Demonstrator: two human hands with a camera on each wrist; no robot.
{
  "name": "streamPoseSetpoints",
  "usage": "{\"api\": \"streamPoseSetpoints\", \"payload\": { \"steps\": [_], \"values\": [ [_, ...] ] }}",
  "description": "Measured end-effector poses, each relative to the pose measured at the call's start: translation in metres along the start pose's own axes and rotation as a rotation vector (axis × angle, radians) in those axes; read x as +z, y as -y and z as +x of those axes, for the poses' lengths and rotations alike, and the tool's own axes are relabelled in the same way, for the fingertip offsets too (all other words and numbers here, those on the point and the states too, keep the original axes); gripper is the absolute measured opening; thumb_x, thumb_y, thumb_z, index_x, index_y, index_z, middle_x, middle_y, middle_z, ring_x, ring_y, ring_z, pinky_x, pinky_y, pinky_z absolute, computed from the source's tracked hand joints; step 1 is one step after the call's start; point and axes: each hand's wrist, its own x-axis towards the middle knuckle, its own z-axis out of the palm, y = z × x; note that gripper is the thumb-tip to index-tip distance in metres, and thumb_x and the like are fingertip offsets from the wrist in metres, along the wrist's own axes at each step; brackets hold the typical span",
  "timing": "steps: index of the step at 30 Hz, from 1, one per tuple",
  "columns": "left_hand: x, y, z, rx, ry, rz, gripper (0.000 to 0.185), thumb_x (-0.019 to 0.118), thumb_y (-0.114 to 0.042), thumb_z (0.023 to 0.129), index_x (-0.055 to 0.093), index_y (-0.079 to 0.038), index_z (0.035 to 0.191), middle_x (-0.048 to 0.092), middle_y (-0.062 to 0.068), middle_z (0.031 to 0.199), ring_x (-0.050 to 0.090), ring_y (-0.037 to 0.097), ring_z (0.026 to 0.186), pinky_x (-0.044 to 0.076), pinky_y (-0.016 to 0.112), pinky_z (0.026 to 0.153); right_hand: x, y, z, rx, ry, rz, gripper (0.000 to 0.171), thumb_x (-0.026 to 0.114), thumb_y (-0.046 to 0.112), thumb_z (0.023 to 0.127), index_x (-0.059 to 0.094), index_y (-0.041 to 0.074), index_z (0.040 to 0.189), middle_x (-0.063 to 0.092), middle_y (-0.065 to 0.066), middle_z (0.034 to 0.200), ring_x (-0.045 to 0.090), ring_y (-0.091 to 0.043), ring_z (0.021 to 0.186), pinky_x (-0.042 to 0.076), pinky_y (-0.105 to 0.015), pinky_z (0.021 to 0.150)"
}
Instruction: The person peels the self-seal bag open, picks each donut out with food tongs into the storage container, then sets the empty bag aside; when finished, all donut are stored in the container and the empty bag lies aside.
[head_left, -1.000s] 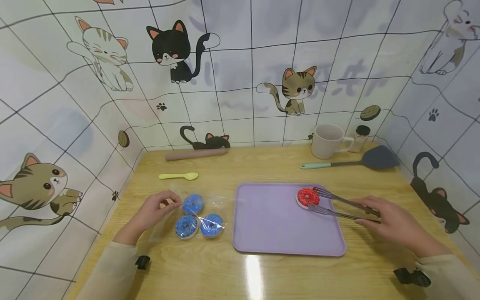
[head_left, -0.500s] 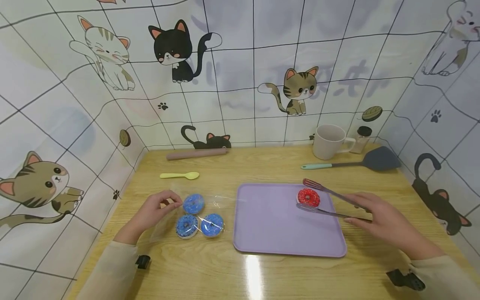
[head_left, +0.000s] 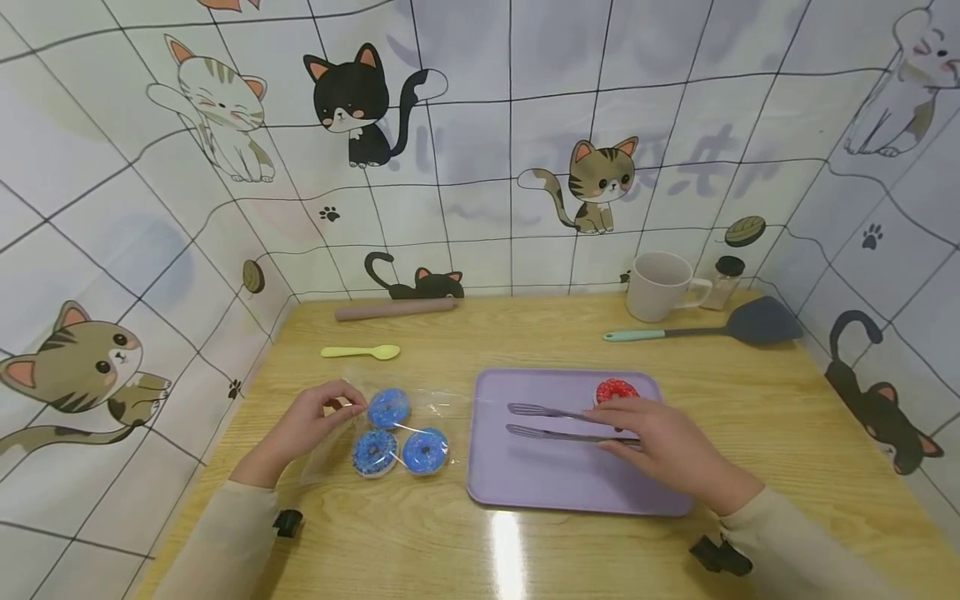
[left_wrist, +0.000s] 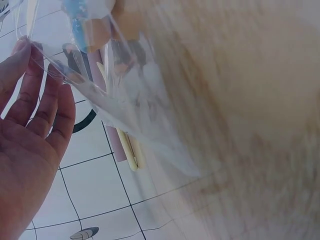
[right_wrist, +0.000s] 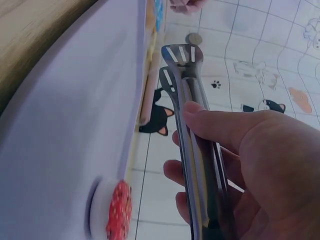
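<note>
My left hand (head_left: 311,425) pinches the edge of a clear plastic bag (left_wrist: 107,102) on the left of the table. Inside the bag lie three blue toy donuts (head_left: 425,451). My right hand (head_left: 667,442) grips metal tongs (right_wrist: 192,130), thumb on one side and fingers on the other. The tong tips are spread slightly apart with nothing between them, over the purple tray (head_left: 555,487) and pointing left toward the bag. A red sprinkled toy donut (head_left: 617,389) sits on the tray's back right part, partly hidden behind the right hand in the head view.
A yellow spoon (head_left: 362,352) and a brown rolling pin (head_left: 395,309) lie behind the bag. At the back right are a mug (head_left: 657,287), a shaker jar with a black lid (head_left: 723,283) and a spatula (head_left: 761,322). Cat-print walls (head_left: 480,125) enclose the table.
The tongs have let go of the red donut, which stays on the tray. My right hand has carried the tongs leftward, their tips drawing closer together. My left hand keeps its place.
</note>
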Motion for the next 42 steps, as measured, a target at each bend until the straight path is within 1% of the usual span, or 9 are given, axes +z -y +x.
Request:
{"api": "streamPoseSetpoints", "payload": {
  "steps": [4, 7, 11, 16, 20, 26, 29, 37, 42],
  "values": [
    [0.001, 0.001, 0.001, -0.003, 0.004, -0.004, 0.006, 0.07, -0.015, 0.099, 0.074, -0.013, 0.103, 0.074, -0.005, 0.1, 0.067, 0.017, 0.094, 0.054, 0.029, 0.083, 0.015, 0.003, 0.013, -0.058, -0.004, 0.015, 0.046, 0.089, 0.024, 0.082, 0.075, 0.024, 0.126, 0.075, 0.006, 0.119, 0.072, -0.015, 0.107, 0.06, -0.04, 0.086],
    [0.0, 0.002, 0.001, -0.004, 0.004, 0.001, 0.006, 0.069, -0.015, 0.1, 0.074, -0.014, 0.103, 0.074, -0.006, 0.101, 0.067, 0.016, 0.094, 0.054, 0.029, 0.083, 0.025, 0.007, 0.024, -0.085, 0.02, 0.032, 0.045, 0.088, 0.024, 0.084, 0.075, 0.022, 0.127, 0.074, 0.007, 0.119, 0.072, -0.014, 0.106, 0.06, -0.039, 0.087],
    [-0.001, 0.002, 0.003, 0.004, 0.005, 0.012, 0.006, 0.069, -0.015, 0.1, 0.074, -0.015, 0.102, 0.073, -0.007, 0.101, 0.067, 0.016, 0.095, 0.054, 0.029, 0.083, 0.032, 0.015, 0.038, -0.096, 0.071, 0.064, 0.043, 0.086, 0.023, 0.086, 0.074, 0.02, 0.128, 0.074, 0.005, 0.12, 0.072, -0.016, 0.108, 0.06, -0.04, 0.088],
    [-0.003, 0.0, 0.004, 0.008, 0.013, 0.004, 0.007, 0.068, -0.015, 0.1, 0.074, -0.012, 0.103, 0.073, -0.006, 0.101, 0.066, 0.017, 0.096, 0.055, 0.029, 0.083, 0.041, 0.023, 0.052, -0.082, 0.11, 0.061, 0.04, 0.084, 0.024, 0.088, 0.075, 0.023, 0.127, 0.073, 0.006, 0.121, 0.071, -0.014, 0.108, 0.06, -0.038, 0.087],
    [-0.002, -0.003, 0.005, -0.001, 0.007, 0.008, 0.006, 0.069, -0.014, 0.1, 0.074, -0.012, 0.102, 0.072, -0.007, 0.101, 0.066, 0.017, 0.095, 0.055, 0.03, 0.082, 0.044, 0.028, 0.061, -0.083, 0.16, 0.071, 0.041, 0.083, 0.026, 0.089, 0.074, 0.024, 0.129, 0.073, 0.007, 0.123, 0.071, -0.013, 0.11, 0.059, -0.038, 0.088],
    [-0.001, -0.009, 0.007, -0.006, 0.004, 0.002, 0.006, 0.069, -0.015, 0.1, 0.074, -0.012, 0.101, 0.073, -0.005, 0.1, 0.065, 0.016, 0.093, 0.054, 0.031, 0.081, 0.044, 0.031, 0.07, -0.127, 0.243, 0.118, 0.048, 0.083, 0.029, 0.089, 0.07, 0.022, 0.135, 0.07, 0.005, 0.129, 0.068, -0.015, 0.117, 0.057, -0.04, 0.096],
    [0.0, -0.01, 0.007, -0.005, 0.005, -0.003, 0.006, 0.069, -0.016, 0.1, 0.074, -0.013, 0.101, 0.073, -0.004, 0.1, 0.065, 0.015, 0.092, 0.054, 0.031, 0.08, 0.047, 0.031, 0.073, -0.141, 0.272, 0.12, 0.052, 0.083, 0.031, 0.09, 0.067, 0.021, 0.138, 0.068, 0.004, 0.133, 0.065, -0.017, 0.122, 0.056, -0.041, 0.1],
    [0.002, -0.007, 0.005, 0.031, -0.009, -0.017, 0.005, 0.07, -0.013, 0.099, 0.075, -0.014, 0.1, 0.073, -0.003, 0.099, 0.065, 0.015, 0.088, 0.053, 0.028, 0.076, 0.058, 0.036, 0.08, -0.161, 0.284, 0.131, 0.058, 0.082, 0.035, 0.09, 0.063, 0.019, 0.143, 0.066, 0.001, 0.136, 0.063, -0.018, 0.126, 0.054, -0.04, 0.104],
    [0.003, -0.003, 0.003, 0.018, -0.003, -0.007, 0.005, 0.069, -0.013, 0.099, 0.074, -0.013, 0.101, 0.073, -0.006, 0.1, 0.066, 0.017, 0.089, 0.053, 0.028, 0.077, 0.064, 0.041, 0.082, -0.154, 0.281, 0.141, 0.057, 0.08, 0.035, 0.091, 0.063, 0.019, 0.143, 0.066, 0.0, 0.136, 0.063, -0.019, 0.125, 0.053, -0.039, 0.105]
  ]
}}
